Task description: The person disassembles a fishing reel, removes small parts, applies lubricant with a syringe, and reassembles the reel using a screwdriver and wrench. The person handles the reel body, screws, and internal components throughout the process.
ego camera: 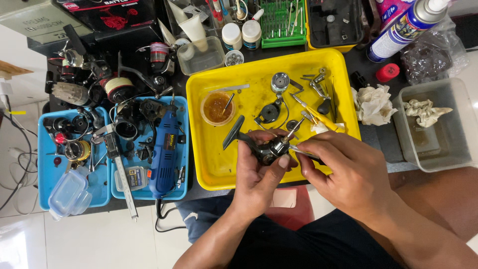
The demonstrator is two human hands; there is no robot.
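Over a crowded worktop (368, 134), seen from the head camera, a person's left hand (259, 172) is wrapped around the dark body of a fishing reel (266, 148), thumb pressed along its side, holding it just above the near edge of a yellow tray (209, 164). The right hand (343, 169) pinches a slim metal tool (301, 150) between thumb and fingers, its tip touching the reel's body. The work looks mid-way, judging by how the reel stands stripped: its bare shaft (294, 128) points up and to the right with no spool on it, while loose parts lie spread across the tray, among them a round metal cap (280, 81), a black bail piece (271, 113) and a crank handle (318, 84). A small dish of amber grease (217, 107) sits in the tray with a stick in it, and yellow-handled tools (321, 119) lie just behind the hands. Whether parts are coming off or going back on cannot be told. To the left, two blue trays (47, 184) hold other reels, a blue rotary tool (164, 152) and a caliper (122, 174); to the right lie crumpled tissue (373, 103), a clear tub (438, 149) and a spray can (406, 27).
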